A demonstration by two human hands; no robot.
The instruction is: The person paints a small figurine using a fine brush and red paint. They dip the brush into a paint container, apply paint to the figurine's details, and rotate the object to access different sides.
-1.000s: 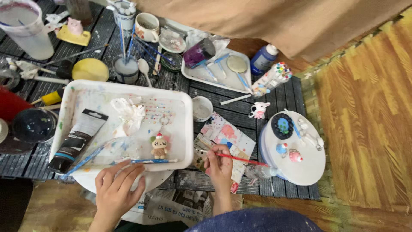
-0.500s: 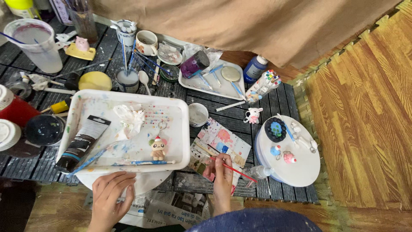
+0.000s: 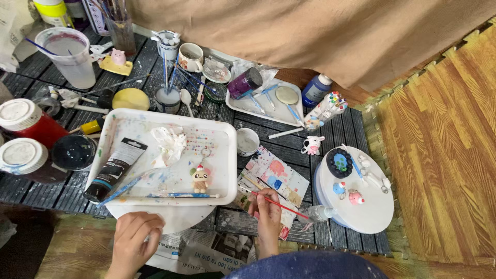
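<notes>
the red brush [image 3: 281, 205] was gripped in the right hand [image 3: 267, 212], fingers closed around the handle near its bristle end, with the shaft running out to the right and slightly downward. the bristle end lay over the paint-smeared card [image 3: 274, 178], which sat on the dark slatted table [image 3: 268, 134] between the white tray [image 3: 227, 155] and the round white stand [image 3: 374, 214]. the left hand [image 3: 133, 240] rested at the near edge of the table, fingers curled and touching the white plate [image 3: 175, 217] that stuck out from under the tray; whether it gripped the plate could not be determined. inside the tray lay a small figurine [image 3: 200, 178], a black tube [image 3: 114, 168], crumpled tissue [image 3: 169, 143] and a blue brush [image 3: 178, 195] along the near wall. a small cow figure [image 3: 312, 145] stood on the table just behind the stand. newspaper [image 3: 204, 250] lay between both hands.
</notes>
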